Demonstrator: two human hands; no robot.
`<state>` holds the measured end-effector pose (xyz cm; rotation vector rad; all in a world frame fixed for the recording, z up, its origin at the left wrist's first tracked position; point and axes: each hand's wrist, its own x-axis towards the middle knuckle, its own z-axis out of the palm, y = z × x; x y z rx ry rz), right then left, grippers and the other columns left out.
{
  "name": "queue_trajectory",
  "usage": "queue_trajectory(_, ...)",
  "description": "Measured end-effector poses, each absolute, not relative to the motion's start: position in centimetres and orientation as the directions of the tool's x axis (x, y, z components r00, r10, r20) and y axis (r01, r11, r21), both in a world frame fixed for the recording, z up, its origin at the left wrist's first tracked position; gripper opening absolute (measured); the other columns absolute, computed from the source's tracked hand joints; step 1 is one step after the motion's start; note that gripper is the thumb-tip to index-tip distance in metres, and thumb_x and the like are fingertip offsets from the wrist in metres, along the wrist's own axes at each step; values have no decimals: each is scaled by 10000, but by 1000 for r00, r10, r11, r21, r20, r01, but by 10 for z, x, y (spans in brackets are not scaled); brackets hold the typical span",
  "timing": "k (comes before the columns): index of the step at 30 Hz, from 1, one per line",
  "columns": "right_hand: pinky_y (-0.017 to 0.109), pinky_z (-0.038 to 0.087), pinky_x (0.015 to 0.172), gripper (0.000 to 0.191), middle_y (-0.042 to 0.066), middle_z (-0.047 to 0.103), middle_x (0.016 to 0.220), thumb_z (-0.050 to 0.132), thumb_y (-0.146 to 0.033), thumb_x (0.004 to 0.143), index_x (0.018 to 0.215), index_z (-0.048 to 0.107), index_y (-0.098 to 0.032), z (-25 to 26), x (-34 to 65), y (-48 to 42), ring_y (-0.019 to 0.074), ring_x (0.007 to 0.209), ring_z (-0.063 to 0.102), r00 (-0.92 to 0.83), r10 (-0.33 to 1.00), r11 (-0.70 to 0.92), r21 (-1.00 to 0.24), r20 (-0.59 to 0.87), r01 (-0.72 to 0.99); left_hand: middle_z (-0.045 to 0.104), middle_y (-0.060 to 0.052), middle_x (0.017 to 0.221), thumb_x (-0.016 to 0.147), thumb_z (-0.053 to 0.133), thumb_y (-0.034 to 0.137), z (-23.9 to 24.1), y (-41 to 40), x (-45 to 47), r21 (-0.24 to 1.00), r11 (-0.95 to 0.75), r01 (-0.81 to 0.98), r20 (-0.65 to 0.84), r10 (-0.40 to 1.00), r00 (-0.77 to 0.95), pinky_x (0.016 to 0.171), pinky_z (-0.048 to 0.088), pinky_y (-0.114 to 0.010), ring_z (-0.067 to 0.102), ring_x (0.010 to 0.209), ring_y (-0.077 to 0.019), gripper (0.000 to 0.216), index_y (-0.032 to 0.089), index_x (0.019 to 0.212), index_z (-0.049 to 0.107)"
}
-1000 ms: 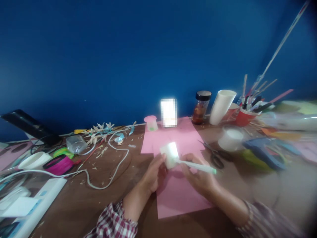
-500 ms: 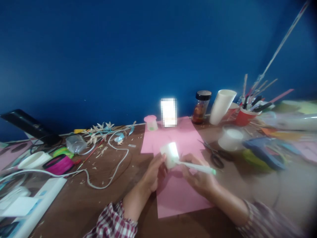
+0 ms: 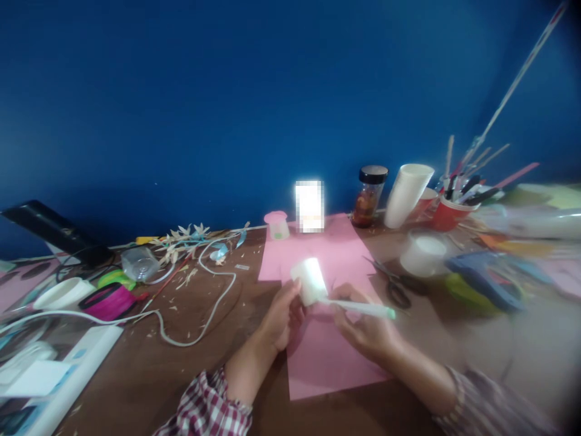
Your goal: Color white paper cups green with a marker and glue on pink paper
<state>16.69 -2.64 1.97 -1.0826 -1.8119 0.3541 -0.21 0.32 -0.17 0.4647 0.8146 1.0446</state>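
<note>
Head view: left hand (image 3: 281, 315) grips a white cup (image 3: 308, 280) (tilted); right hand (image 3: 363, 327) grips a pen (image 3: 363, 308).

Probably craft workshop: scissors (image 3: 394, 286), pink paper (image 3: 333, 360)

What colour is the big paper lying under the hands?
Pink. The paper lies flat on the brown table, and the head view shows it best.
</note>
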Motion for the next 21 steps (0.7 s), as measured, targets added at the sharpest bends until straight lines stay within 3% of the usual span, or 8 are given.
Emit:
queue_trajectory(5,224,492,553,41,14,662,698,556,-192,819,811,594,-203,19,167,-26,143,593,612,-66,790,547,-651,610,527,715,-93,897,832,662,327,-3,4,-2,686,422,-592,-318,907,277,747,534,-297,674,824,-201,249,118,968,654)
queue_trajectory(11,233,490,568,58,12,645,686,554,-178,815,778,589,-205,18,166,-26,139,582,599,-144,786,579,-634,601,512,649,-4,661,806,698,335,-6,5,-4,705,444,-553,-405,892,200,556,486,-211,603,565,-109,201,150,859,638)
queue_trajectory(15,224,493,558,59,20,652,701,543,-189,823,806,599,-200,17,167,-24,148,618,617,-45,793,543,-671,608,505,696,-48,789,821,680,315,-5,5,-3,691,414,-592,-360,908,214,654,524,-240,655,693,-145,212,132,921,645)
queue_trajectory(21,223,481,545,55,12,643,680,546,-190,816,783,590,-199,18,167,-26,135,573,594,-107,796,561,-659,596,501,698,-52,791,812,685,355,-7,6,-4,702,454,-549,-426,885,187,712,541,-286,661,714,-165,271,126,951,643)
